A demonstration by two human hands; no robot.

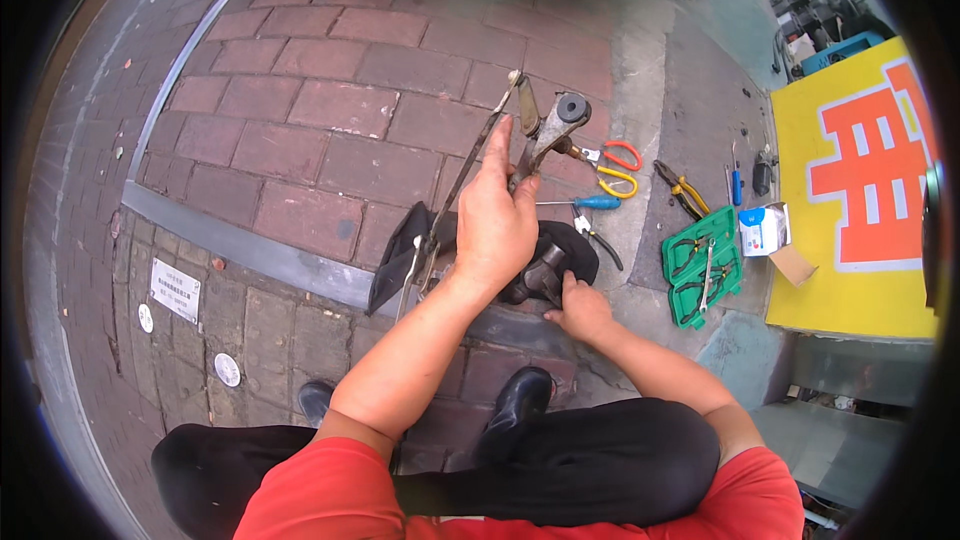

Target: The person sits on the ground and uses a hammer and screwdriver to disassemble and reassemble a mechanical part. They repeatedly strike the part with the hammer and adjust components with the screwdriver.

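Near the middle, my left hand point(495, 225) is wrapped round a metal link arm point(545, 135), its index finger stretched along it. A round bushing point(572, 108) sits at the arm's far end. Joined to the assembly is a thin dark rod point(478, 150) that slants down on the left of the hand. Lower and to the right, my right hand point(583, 310) closes its fingers against a dark metal joint point(545, 275) of the same assembly. Its fingertips are partly hidden. Black material point(392, 265) lies under and beside the parts.
To the right lie red-and-yellow-handled pliers point(615, 168), a blue screwdriver point(597, 202), black-handled pliers point(602, 245) and yellow-and-black pliers point(685, 192). Beyond are an open green tool case point(672, 285), a small white-and-blue box point(762, 230) and a yellow signboard point(800, 160). A metal strip point(250, 240) crosses the brick paving.
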